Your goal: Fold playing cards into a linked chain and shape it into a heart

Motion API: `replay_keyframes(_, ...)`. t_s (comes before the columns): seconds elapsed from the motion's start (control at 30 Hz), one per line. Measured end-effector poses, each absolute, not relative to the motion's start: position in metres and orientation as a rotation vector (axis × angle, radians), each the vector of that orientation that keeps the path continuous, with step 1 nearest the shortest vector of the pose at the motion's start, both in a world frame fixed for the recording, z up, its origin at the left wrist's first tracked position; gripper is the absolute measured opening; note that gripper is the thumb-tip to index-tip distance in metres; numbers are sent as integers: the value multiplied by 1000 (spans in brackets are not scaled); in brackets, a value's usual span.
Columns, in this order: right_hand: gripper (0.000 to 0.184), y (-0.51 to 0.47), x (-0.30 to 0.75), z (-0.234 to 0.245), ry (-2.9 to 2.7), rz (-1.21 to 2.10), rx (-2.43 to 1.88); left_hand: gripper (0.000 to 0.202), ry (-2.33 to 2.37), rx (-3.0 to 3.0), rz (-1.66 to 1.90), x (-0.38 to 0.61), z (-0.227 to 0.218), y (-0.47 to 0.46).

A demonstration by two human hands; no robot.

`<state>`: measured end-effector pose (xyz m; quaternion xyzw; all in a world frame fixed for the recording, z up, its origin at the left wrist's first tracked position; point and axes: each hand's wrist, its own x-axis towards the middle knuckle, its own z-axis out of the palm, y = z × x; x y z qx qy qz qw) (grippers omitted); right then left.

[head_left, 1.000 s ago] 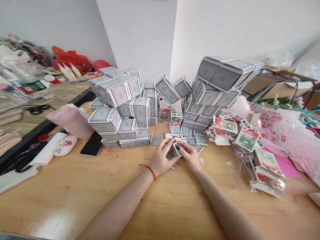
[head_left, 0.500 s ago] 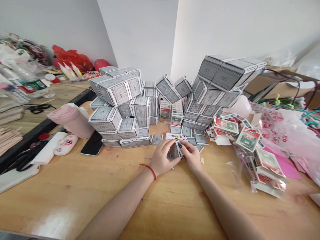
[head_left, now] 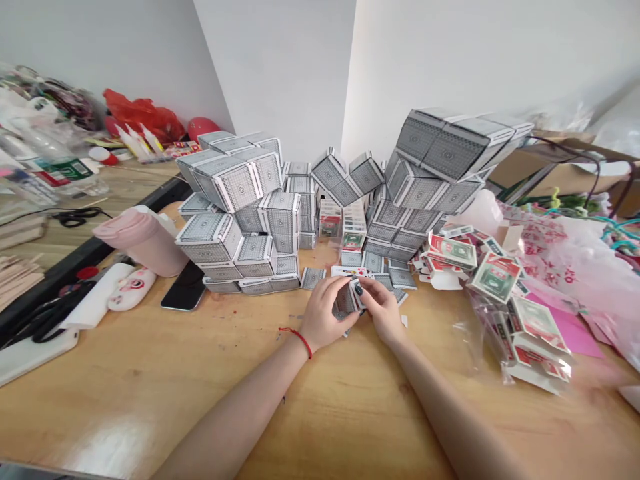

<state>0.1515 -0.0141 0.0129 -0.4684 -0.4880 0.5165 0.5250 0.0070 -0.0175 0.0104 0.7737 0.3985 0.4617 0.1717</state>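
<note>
Between my two hands is a small box of folded playing cards (head_left: 345, 303), grey-patterned on its outside. My left hand (head_left: 325, 313) curls round its left side, thumb at the near lower edge. My right hand (head_left: 383, 307) grips the right side, its dark-nailed thumb pressed along the white card edge. Just beyond the fingers a face-up playing card (head_left: 345, 271) lies among loose grey-backed cards (head_left: 314, 278). Behind them rise stacked card boxes, a left stack (head_left: 240, 187) and a right stack (head_left: 425, 187), with two tilted card boxes (head_left: 335, 177) between. My fingers hide part of the held box.
Opened red-and-green card packs (head_left: 537, 327) and clear plastic lie to the right, beside pink-patterned plastic bags (head_left: 550, 240). A black phone (head_left: 183, 287), a pink tumbler (head_left: 143, 240) and black scissors (head_left: 50, 307) lie left. Card decks (head_left: 353, 237) stand between the stacks.
My right fingers have shifted slightly on the box, the thumb moving a little down and left along its edge. Both hands keep their hold; the stacks stand as before.
</note>
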Motion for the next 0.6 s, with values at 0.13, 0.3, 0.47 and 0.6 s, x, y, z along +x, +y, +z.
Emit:
replay_keyframes(0.13, 33, -14, 152, 11, -1153, 1243, -1111, 51, 1136, 2193, 1315, 7, 10, -17)
replay_keyframes(0.3, 33, -13, 152, 6, -1138, 1223, -1100, 52, 1155, 2173, 1309, 8, 7, -16)
replay_keyframes(0.47, 34, -13, 153, 4, -1112, 1197, -1112, 51, 1148, 2177, 1291, 7, 8, -16)
replay_keyframes(0.6, 35, -12, 153, 4, -1128, 1203, -1115, 50, 1141, 2177, 1286, 8, 9, -17)
